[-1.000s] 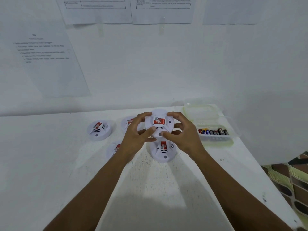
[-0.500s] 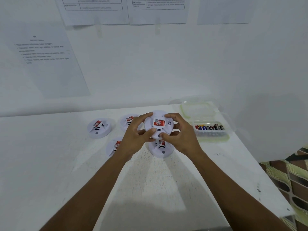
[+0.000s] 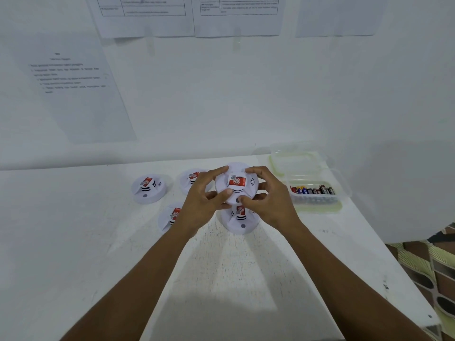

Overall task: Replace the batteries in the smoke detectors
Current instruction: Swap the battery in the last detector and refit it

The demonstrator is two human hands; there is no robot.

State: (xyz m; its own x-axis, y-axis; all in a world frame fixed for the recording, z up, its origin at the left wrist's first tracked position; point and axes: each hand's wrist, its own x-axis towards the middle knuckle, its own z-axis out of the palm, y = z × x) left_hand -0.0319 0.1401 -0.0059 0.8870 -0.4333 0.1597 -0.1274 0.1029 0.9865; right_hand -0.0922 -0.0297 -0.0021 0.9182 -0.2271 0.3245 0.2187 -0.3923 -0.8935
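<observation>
Both hands grip one white smoke detector [image 3: 236, 185] above the white table [image 3: 73, 242], the left hand [image 3: 199, 205] curled round its left edge and the right hand [image 3: 268, 205] round its right, thumbs on its near face. Four more detectors lie below: far left [image 3: 148, 188], behind the left hand [image 3: 190, 179], near left [image 3: 170, 217], and directly beneath [image 3: 240, 221]. A clear tub of batteries [image 3: 312, 191] sits to the right.
</observation>
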